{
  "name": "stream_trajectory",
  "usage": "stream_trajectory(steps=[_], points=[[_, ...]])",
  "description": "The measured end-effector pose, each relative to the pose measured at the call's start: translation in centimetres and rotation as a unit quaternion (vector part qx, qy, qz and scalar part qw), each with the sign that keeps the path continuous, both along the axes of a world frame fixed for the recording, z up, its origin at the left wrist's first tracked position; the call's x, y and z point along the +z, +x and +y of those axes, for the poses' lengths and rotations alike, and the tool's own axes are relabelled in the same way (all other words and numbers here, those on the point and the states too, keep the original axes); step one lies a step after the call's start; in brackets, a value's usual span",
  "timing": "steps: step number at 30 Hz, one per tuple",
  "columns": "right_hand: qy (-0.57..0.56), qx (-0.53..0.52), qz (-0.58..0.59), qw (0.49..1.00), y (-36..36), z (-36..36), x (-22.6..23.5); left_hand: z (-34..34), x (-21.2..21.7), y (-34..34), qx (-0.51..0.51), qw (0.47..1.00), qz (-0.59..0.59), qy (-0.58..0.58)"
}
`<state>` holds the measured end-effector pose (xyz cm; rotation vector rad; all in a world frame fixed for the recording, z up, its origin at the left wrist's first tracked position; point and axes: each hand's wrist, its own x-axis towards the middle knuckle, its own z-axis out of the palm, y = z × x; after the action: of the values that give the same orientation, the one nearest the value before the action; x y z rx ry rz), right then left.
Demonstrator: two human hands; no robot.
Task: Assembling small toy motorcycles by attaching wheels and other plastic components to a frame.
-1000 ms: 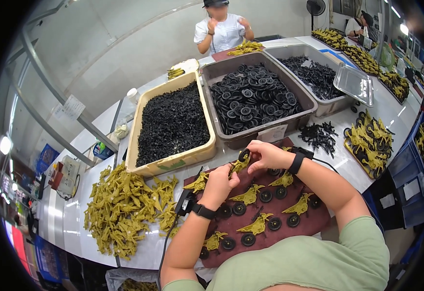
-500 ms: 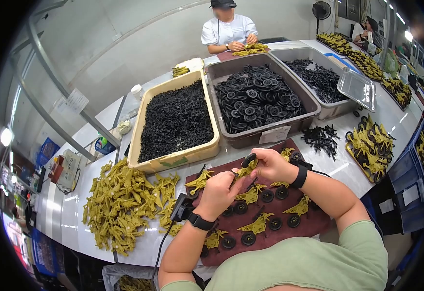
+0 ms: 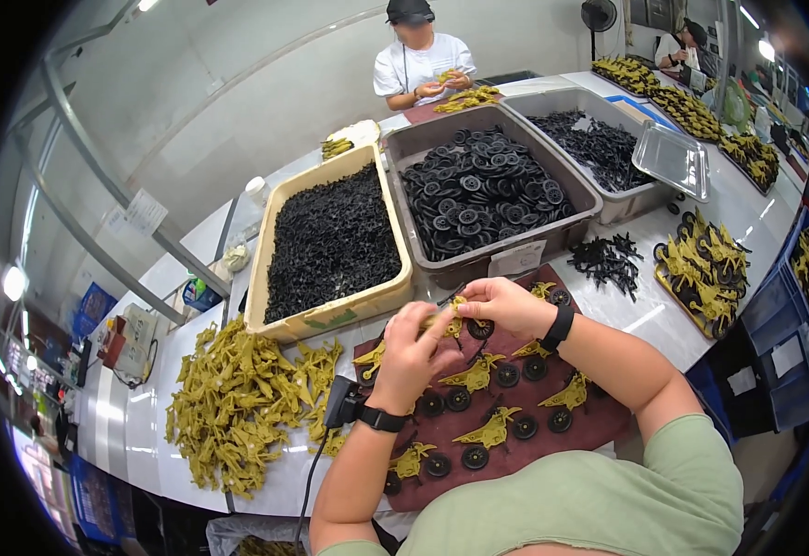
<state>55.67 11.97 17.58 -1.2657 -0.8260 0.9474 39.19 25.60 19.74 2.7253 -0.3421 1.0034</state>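
Above the maroon mat [image 3: 506, 468], both my hands meet on one yellow toy motorcycle [image 3: 457, 304], mostly covered by my fingers. My left hand [image 3: 412, 352] is closed round its left side, and my right hand [image 3: 506, 306] pinches it from the right. A black wheel [image 3: 480, 328] shows just below my right fingers. On the mat, yellow motorcycle bodies lie in rows with black wheels beside them, among them a yellow body [image 3: 488, 428] and a loose-looking wheel [image 3: 475, 456]. Whether those wheels are attached is hard to tell.
Behind the mat stand a cream bin [image 3: 401, 283] of small black parts, a grey-brown bin [image 3: 441, 269] of wheels and a grey bin [image 3: 613, 209] of black parts. Yellow bodies are heaped [image 3: 238, 408] at left. A filled tray [image 3: 701, 278] sits right. Across the table a co-worker [image 3: 423, 69] handles yellow pieces.
My hands have lowered slightly with the toy, and my right hand has shifted its grip. The wheel has gone from above the yellow piece to below my right fingers. The co-worker has lifted a piece.
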Motion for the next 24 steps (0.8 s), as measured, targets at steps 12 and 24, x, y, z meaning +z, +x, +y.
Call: stream_trajectory(steps=[12,24], points=[[0.089,0.013,-0.029,0.996,0.0,-0.2,0.9,-0.3,-0.9,-0.1,-0.047,0.828,0.082,-0.553],[-0.102,-0.066,-0.292,0.949,0.9,0.9,0.0,5.1,-0.8,-3.0,0.112,0.889,0.126,-0.425]])
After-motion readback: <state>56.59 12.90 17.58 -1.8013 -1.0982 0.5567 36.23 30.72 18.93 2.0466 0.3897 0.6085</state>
